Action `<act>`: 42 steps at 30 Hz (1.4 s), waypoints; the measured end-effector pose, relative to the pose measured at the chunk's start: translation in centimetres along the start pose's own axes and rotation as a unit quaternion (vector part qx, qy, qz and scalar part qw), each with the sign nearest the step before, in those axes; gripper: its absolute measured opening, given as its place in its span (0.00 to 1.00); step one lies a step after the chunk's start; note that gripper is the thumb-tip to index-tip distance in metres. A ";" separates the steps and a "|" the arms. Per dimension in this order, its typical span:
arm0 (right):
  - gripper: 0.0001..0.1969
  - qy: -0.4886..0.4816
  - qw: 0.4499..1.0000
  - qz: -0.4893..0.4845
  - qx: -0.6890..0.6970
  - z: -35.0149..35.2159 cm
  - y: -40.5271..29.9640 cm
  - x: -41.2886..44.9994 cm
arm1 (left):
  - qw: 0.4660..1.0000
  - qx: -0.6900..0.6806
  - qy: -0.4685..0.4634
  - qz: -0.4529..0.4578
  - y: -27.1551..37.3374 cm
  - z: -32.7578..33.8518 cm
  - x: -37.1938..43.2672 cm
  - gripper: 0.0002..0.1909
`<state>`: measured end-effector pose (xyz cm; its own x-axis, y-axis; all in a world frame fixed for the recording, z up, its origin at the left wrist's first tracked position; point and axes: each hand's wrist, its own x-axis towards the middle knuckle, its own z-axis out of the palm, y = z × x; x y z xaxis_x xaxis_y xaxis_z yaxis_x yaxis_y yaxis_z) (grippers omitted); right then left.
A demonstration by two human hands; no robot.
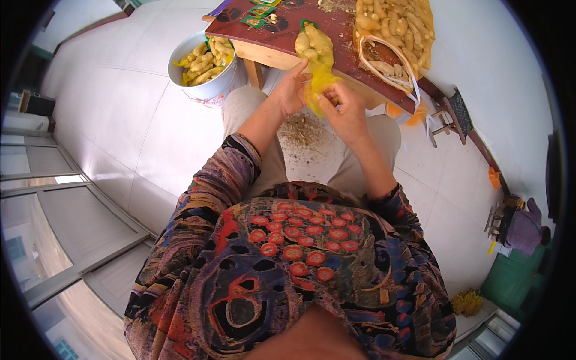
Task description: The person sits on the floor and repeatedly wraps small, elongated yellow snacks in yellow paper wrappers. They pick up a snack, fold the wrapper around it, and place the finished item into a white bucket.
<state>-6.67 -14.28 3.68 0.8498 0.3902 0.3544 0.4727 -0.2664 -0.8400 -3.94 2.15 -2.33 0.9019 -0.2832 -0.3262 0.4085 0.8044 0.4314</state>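
A yellow mesh bag (316, 45) filled with knobbly pale roots, which look like ginger, lies at the near edge of a dark red tabletop (265, 38). Its loose, unfilled end (323, 85) hangs over that edge towards me. My right hand (346, 110) pinches this loose mesh between thumb and fingers. Against the left side of the bag is my left hand (290, 92), thumb raised along the filled part. Its fingertips are partly hidden at the mesh, so its grip is unclear. A green label (308, 22) shows at the bag's far end.
A white bucket (202, 87) of similar filled bags stands left of the table. Several green picture cards (253, 21) lie at the back left. On the right rests a large orange mesh sack (396, 27) of roots, mouth open. Brown debris (302, 130) covers floor between my knees.
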 end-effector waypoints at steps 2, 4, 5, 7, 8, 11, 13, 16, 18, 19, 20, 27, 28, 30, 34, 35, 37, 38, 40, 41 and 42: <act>0.06 -0.014 0.997 0.034 0.067 0.7 0.9 -1.3 | 0.998 0.007 -0.053 -0.033 0.8 0.8 0.5 0.28; 0.07 -0.030 0.987 0.096 0.128 1.3 2.1 -2.2 | 0.999 0.032 -0.031 0.008 0.4 0.0 1.8 0.28; 0.06 -0.038 0.979 0.109 0.166 1.7 2.8 -2.6 | 0.998 0.046 -0.020 0.029 0.2 -0.5 2.5 0.27; 0.06 -0.054 0.961 0.136 0.236 2.3 3.9 -3.1 | 0.998 0.000 -0.061 -0.024 0.5 -0.9 2.8 0.24; 0.06 -0.069 0.953 0.144 0.256 2.4 4.4 -3.2 | 0.995 -0.015 -0.087 -0.038 0.4 -1.1 2.9 0.25; 0.06 -0.170 0.955 0.188 0.151 1.9 6.1 -3.7 | 0.992 0.003 -0.121 -0.028 0.2 -1.5 2.7 0.22; 0.06 -0.177 0.965 0.180 0.074 1.6 6.5 -3.7 | 0.991 0.038 -0.131 -0.010 -0.2 -1.5 2.5 0.19; 0.07 -0.153 0.972 0.167 0.064 1.8 7.6 -3.7 | 0.989 0.133 -0.022 0.056 -0.3 -1.0 2.2 0.16; 0.08 -0.129 0.974 0.159 0.099 2.0 7.9 -3.6 | 0.979 0.179 0.023 0.091 -0.3 -0.2 2.1 0.12; 0.08 -0.118 0.973 0.156 0.120 2.1 7.8 -3.5 | 0.971 0.204 0.046 0.112 -0.4 0.4 2.1 0.09; 0.08 -0.107 0.972 0.152 0.141 2.2 7.8 -3.4 | 0.962 0.228 0.068 0.133 -0.5 0.8 2.1 0.07; 0.09 -0.089 0.988 0.120 0.031 0.4 7.4 -1.7 | 0.956 0.241 0.135 0.094 1.6 2.9 4.1 0.12; 0.10 -0.083 0.989 0.119 0.031 0.2 6.7 -1.3 | 0.964 0.223 0.124 0.073 2.2 3.2 4.5 0.13; 0.11 -0.072 0.990 0.115 0.037 -0.1 6.1 -0.8 | 0.967 0.223 0.121 0.029 3.7 3.0 5.7 0.15; 0.11 -0.019 0.993 0.106 0.057 -1.3 7.0 0.0 | 0.943 0.287 0.157 0.063 5.0 3.8 7.4 0.12; 0.11 0.001 0.993 0.102 0.063 -1.7 7.3 0.2 | 0.935 0.295 0.176 0.090 4.9 3.9 7.9 0.11; 0.11 0.032 0.991 0.123 0.048 -3.2 8.0 0.9 | 0.927 0.302 0.181 0.125 4.8 4.4 8.1 0.10; 0.11 0.046 0.989 0.132 0.042 -4.1 8.3 1.3 | 0.928 0.303 0.168 0.136 4.6 4.4 7.8 0.10; 0.10 0.121 0.988 0.101 0.004 -6.3 9.5 2.3 | 0.922 0.320 0.151 0.156 3.4 4.4 7.0 0.10; 0.10 0.157 0.984 0.083 -0.015 -7.3 10.1 2.8 | 0.914 0.336 0.152 0.170 2.5 4.1 6.1 0.11; 0.09 0.188 0.978 0.077 -0.049 -8.4 10.6 3.4 | 0.905 0.353 0.153 0.185 1.6 3.8 5.2 0.12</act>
<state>3.15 -23.16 -0.62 0.9297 -0.0071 0.3681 0.3368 -0.3873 -0.8582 1.97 -0.02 -0.19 0.9582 0.1813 -0.2214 0.1726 0.2511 0.9525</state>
